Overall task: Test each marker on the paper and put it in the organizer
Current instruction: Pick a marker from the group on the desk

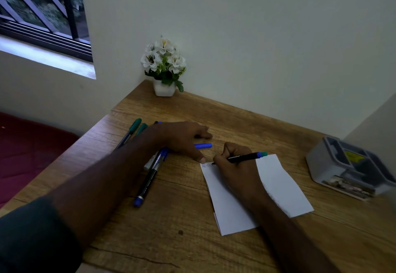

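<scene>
- A slim black marker (243, 158) with a blue-green end is gripped in the curled fingers of the right hand (235, 165), its tip on the white folded paper (276, 189); the blue writing there is too small to read.
- The left hand (182, 137) is laid flat on the wooden tabletop (182, 240), fingers relaxed and apart, beside a loose blue cap (203, 145).
- A grey plastic organizer (351, 169) with an unreadable yellow label is set well to the right.

One head-worn view looks forward and steeply down, close over the desk (192, 240), its edges seemingly wide-angle warped.

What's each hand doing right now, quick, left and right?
Left hand: open, resting flat on the table over the loose markers.
Right hand: gripping a black marker, tip on the paper.
</scene>
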### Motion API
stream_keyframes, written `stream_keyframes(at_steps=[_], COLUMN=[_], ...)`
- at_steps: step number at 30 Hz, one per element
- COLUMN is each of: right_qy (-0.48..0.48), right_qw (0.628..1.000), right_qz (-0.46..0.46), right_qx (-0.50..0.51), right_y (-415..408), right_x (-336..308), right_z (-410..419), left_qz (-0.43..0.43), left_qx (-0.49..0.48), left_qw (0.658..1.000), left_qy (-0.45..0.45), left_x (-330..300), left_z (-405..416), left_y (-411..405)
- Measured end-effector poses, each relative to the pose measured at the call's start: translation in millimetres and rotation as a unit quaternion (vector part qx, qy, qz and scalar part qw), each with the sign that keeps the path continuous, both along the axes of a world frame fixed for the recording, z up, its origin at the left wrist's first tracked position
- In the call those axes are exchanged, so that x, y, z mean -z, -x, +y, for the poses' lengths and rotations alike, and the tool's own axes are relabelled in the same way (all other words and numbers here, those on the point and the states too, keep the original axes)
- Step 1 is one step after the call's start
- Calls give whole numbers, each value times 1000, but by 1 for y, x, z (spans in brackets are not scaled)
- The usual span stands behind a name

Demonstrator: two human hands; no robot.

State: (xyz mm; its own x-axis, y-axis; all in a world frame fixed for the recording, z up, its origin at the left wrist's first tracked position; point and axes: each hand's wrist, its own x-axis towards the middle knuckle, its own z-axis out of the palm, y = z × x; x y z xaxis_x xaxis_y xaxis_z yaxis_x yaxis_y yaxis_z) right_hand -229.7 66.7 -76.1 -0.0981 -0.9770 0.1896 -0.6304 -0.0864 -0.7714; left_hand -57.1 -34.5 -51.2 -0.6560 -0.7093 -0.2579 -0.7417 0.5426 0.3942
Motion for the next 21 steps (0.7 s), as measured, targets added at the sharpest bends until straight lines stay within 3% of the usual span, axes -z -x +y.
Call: stream_keyframes(at_steps=[10, 14, 16, 21], right_qy=[-1, 3, 21, 92], right_qw=[1000, 993, 987, 989], right_qz=[5, -119, -160, -110], right_qx=[12, 18, 10, -27], right_y=[2, 10, 16, 28], right_x=[-2, -9, -15, -24], right_z=[2, 3, 3, 0], left_qz=[-2, 1, 30, 141], left_qx=[1, -4, -15, -64], left_qw=[1000, 1000, 999, 984], left_qy=[-4, 5, 18, 86], left_x=[-1, -1, -2, -7], left_z=[0, 0, 0, -2], left_y=[1, 2, 1, -3])
